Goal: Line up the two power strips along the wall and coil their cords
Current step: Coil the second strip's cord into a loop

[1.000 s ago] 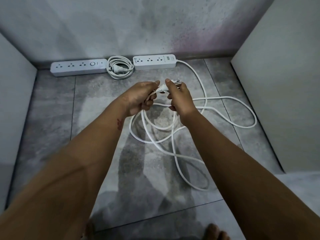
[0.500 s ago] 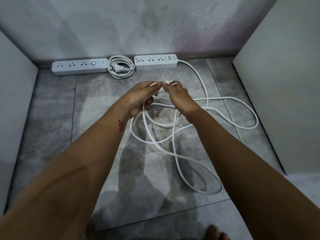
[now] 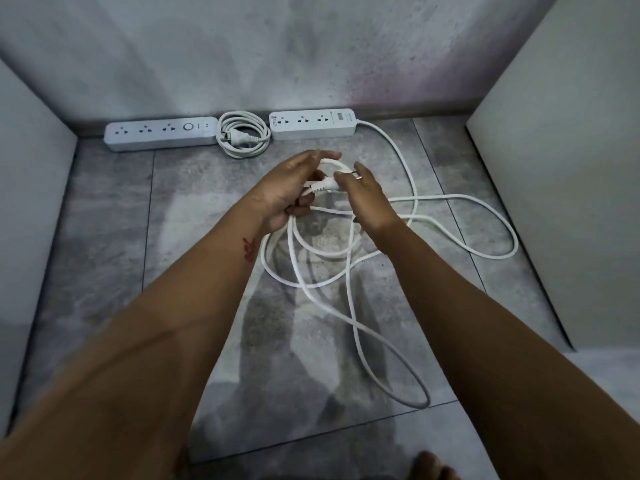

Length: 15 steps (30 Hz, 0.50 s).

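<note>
Two white power strips lie end to end against the back wall. The left strip (image 3: 161, 133) has its cord (image 3: 242, 138) coiled beside it, plug on top. From the right strip (image 3: 313, 123) a loose white cord (image 3: 485, 209) runs right and sprawls in loops over the floor. Above the floor's middle, my left hand (image 3: 287, 192) holds several gathered loops of this cord; its upper fingers stretch over them and its lower fingers curl under. My right hand (image 3: 367, 195) pinches the cord's plug (image 3: 323, 186) right beside the left hand.
Grey tiled floor (image 3: 104, 254), with a pale panel (image 3: 27, 202) on the left and another panel (image 3: 571, 168) on the right closing in the space. The stained wall (image 3: 311, 46) stands behind the strips. My toes (image 3: 433, 467) show at the bottom edge.
My left hand's upper fingers have stretched out over the gathered cord. The right hand has brought the plug lower, against the left palm. The floor loops have shifted slightly.
</note>
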Each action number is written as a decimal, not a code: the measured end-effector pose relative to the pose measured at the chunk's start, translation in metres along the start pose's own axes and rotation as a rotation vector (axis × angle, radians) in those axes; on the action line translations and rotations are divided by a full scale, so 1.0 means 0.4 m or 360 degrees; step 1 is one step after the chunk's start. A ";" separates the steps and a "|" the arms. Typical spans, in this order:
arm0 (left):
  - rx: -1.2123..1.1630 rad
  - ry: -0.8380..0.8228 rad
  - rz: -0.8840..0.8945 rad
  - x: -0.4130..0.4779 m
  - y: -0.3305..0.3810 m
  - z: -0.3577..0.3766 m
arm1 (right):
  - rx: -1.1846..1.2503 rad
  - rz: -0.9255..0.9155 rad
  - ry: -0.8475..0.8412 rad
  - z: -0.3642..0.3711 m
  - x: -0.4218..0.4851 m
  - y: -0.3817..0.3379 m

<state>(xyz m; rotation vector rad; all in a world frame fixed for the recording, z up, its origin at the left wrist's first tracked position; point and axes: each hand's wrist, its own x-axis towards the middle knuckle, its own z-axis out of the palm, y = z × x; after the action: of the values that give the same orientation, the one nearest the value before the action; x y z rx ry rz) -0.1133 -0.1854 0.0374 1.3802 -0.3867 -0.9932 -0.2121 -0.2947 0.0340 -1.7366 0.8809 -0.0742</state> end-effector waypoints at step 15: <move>0.0126 0.0248 0.0070 0.001 0.023 0.001 | -0.0170 -0.0347 0.0032 -0.011 -0.008 -0.015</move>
<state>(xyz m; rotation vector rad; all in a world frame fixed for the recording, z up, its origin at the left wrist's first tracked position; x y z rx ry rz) -0.1100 -0.1870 0.0457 1.5035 -0.3412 -0.8356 -0.2136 -0.2960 0.0418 -1.9307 0.7182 -0.1922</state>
